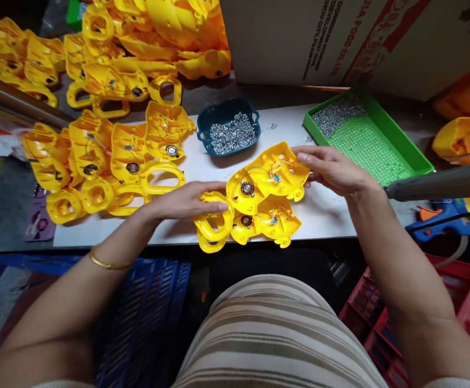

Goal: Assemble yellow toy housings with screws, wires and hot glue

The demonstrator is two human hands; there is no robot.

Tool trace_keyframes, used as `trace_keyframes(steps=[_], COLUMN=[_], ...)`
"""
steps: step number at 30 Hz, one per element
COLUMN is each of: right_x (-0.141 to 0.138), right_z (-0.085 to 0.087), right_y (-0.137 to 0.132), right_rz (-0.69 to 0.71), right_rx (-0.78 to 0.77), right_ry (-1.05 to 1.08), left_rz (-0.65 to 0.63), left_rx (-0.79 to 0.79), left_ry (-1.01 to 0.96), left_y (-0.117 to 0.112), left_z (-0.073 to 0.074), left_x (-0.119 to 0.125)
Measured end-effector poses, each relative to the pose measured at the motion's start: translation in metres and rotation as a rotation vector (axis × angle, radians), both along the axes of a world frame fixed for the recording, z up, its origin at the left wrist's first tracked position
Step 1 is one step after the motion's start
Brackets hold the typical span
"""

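Observation:
A yellow plastic toy shell (265,180) with a small speaker, wires and a green circuit board inside is held over the white table (319,213). My left hand (188,200) grips its handle end and my right hand (332,170) grips its far right edge. A second yellow shell (273,222) of the same kind lies directly beneath it on the table near the front edge.
More yellow shells (130,156) are stacked at left and heaped behind. A dark teal dish (227,129) and a green tray (366,137) hold small metal screws. A cardboard box (356,40) stands behind. A blue glue gun (441,218) lies right; crates sit below.

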State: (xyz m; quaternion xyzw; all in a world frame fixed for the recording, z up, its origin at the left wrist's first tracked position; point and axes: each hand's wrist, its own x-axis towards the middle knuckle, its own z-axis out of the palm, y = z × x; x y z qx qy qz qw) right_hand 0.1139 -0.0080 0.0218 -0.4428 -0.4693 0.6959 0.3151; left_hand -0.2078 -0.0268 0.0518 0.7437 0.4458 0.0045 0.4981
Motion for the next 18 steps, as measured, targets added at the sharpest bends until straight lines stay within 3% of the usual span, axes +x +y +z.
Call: trace_keyframes(steps=[7, 10, 15, 18], right_x=[-0.021, -0.028, -0.032, -0.029], right_z=[0.007, 0.003, -0.01, -0.012], right_y=[-0.017, -0.023, -0.02, -0.03], right_rz=[0.183, 0.14, 0.129, -0.056], right_rx=[0.112, 0.194, 0.168, 0.247], right_ry=[-0.102, -0.13, -0.106, -0.22], left_rz=[0.027, 0.048, 0.056, 0.059], left_rx=[0.013, 0.027, -0.14, -0.155], left_ry=[0.112, 0.147, 0.191, 0.156], left_y=[-0.047, -0.059, -0.063, -0.062], left_z=[-0.012, -0.016, -0.017, -0.015], left_x=[-0.009, -0.01, -0.002, 0.002])
